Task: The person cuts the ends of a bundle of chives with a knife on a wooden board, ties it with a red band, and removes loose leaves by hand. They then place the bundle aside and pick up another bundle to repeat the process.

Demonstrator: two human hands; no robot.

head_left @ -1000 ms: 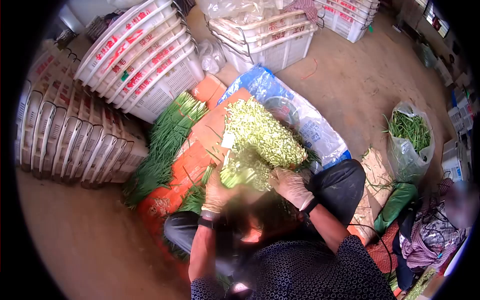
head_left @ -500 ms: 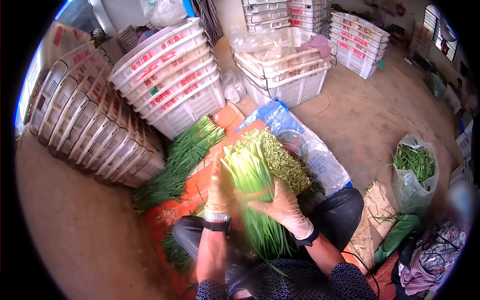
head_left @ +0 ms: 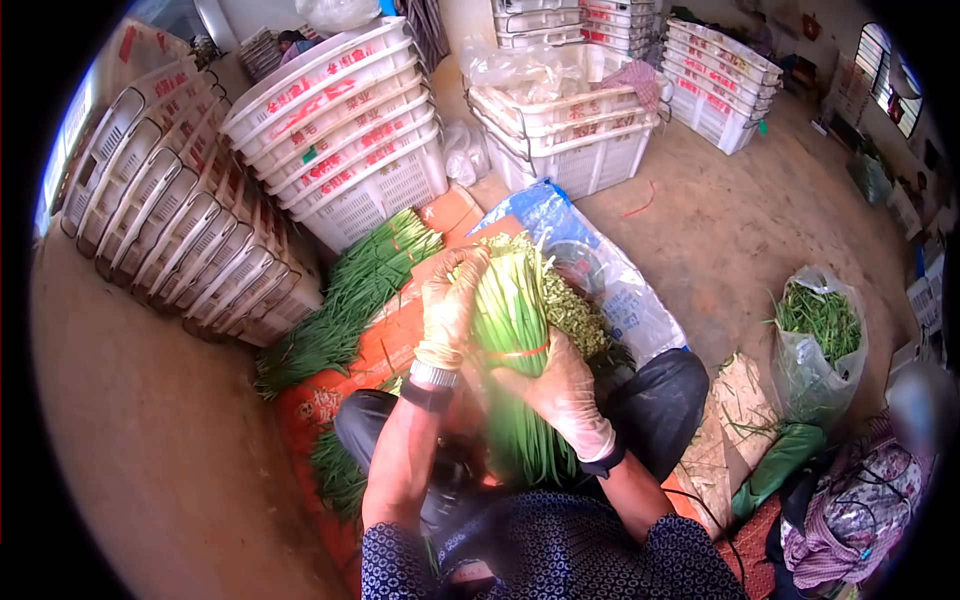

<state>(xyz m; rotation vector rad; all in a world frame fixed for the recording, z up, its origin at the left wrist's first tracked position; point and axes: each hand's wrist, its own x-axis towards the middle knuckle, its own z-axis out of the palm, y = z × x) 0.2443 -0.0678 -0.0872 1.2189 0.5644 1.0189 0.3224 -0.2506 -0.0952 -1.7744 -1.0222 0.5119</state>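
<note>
A bundle of long green garlic chives (head_left: 513,315) stands tilted in front of me, pale cut ends up and leaves hanging toward my lap. An orange-red band (head_left: 518,353) circles its middle. My right hand (head_left: 560,390), in a thin glove, is wrapped round the bundle's right side at the band. At the upper left, my gloved left hand (head_left: 450,305) has its fingers bent in against the pale ends; its fingertips are partly hidden. Just behind the bundle lies a pile of green stems (head_left: 572,315), cut ends up.
More chives (head_left: 350,300) lie on the orange sheet (head_left: 300,410) to the left. White crates (head_left: 375,185) stand stacked beyond them, with another leaning stack (head_left: 180,230) farther left. A blue-and-white plastic sack (head_left: 635,305) lies ahead. At right sits a clear bag of greens (head_left: 820,330).
My left hand has gone from fingers straight along the bundle's side to fingers bent at its pale ends. My right hand keeps its grip near the band. The whole view has shifted slightly.
</note>
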